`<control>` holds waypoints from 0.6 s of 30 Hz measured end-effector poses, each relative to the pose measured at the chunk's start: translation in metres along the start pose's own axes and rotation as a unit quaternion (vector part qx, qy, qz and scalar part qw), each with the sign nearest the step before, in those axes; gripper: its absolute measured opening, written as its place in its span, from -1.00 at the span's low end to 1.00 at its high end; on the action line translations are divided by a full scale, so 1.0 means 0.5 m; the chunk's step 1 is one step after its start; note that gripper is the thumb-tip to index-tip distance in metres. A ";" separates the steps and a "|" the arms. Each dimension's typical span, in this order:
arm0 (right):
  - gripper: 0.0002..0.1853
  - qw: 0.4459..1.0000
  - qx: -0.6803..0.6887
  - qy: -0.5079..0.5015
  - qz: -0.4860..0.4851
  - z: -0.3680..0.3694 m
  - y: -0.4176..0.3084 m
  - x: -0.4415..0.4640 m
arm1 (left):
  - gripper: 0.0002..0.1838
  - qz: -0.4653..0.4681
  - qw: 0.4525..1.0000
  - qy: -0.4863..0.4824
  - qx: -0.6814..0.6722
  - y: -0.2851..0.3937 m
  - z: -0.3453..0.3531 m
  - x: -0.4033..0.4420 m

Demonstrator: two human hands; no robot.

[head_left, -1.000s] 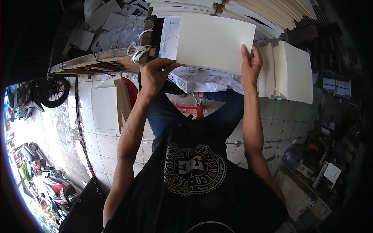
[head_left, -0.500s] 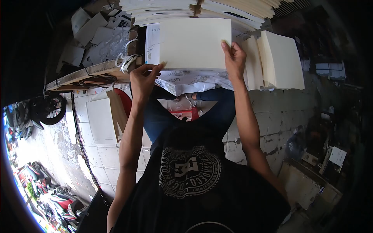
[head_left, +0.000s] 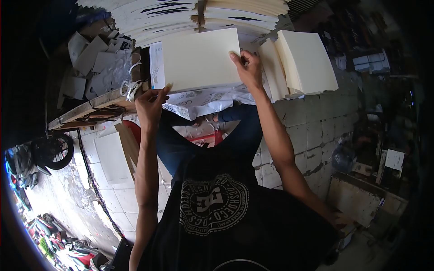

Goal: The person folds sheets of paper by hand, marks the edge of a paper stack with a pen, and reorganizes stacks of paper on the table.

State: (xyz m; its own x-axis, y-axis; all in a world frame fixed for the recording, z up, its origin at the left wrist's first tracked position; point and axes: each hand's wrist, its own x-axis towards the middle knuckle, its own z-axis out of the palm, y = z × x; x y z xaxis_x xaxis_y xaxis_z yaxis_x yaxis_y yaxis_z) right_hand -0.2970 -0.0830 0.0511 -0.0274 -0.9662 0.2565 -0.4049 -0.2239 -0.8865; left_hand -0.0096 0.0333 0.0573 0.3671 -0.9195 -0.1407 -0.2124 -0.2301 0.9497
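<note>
- The cream sheet [head_left: 199,61] lies in front of the person, over crumpled printed wrapping paper [head_left: 194,108], held by both hands; whether it is one leaf or several cannot be told.
- Left hand [head_left: 150,106]: pinched on the sheet's near left corner, the thumb tip on the upper face. One second ago the fingertips were bunched right at that corner, with less of the thumb over the face.
- Right hand [head_left: 250,70]: clamped on the right edge, thumb on top, other fingers curled at the side and partly hidden. This grip matches both earlier frames.
- The whole view has swung, so the sheet, hands and bench now sit further left in the picture. The sheet's far edge sloped down to the right a second ago, ran level half a second ago, and now rises to the right.
- Against its surroundings the sheet has hardly shifted: the paper piles [head_left: 158,20] are just beyond its far edge, and the thick cream paper block [head_left: 309,63] stands to its right, apart from it.
- On the left, the paper scraps [head_left: 90,54] and tangled white strap [head_left: 131,88] look unchanged beside the bench.
</note>
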 end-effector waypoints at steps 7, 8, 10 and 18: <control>-0.62 0.999 -0.036 0.009 -0.028 -0.001 0.001 -0.003 | -0.61 0.010 1.000 -0.001 -0.029 -0.010 0.004 0.001; -0.61 0.999 -0.038 0.010 -0.030 0.000 0.005 -0.003 | -0.60 0.008 0.999 -0.002 -0.033 -0.008 0.005 0.000; -0.61 0.998 -0.043 0.013 -0.037 0.000 0.003 -0.003 | -0.60 0.004 0.999 -0.003 -0.041 -0.004 0.004 -0.001; -0.67 0.996 -0.082 -0.012 -0.027 -0.005 0.002 -0.004 | -0.60 0.007 1.000 -0.004 -0.017 -0.003 0.002 -0.002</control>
State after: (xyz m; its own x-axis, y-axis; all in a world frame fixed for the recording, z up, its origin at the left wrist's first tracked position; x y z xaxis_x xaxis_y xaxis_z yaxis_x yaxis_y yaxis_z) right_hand -0.2995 -0.0811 0.0509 0.0183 -0.9566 0.2907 -0.5491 -0.2526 -0.7967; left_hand -0.0102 0.0341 0.0556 0.3570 -0.9250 -0.1302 -0.1858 -0.2069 0.9606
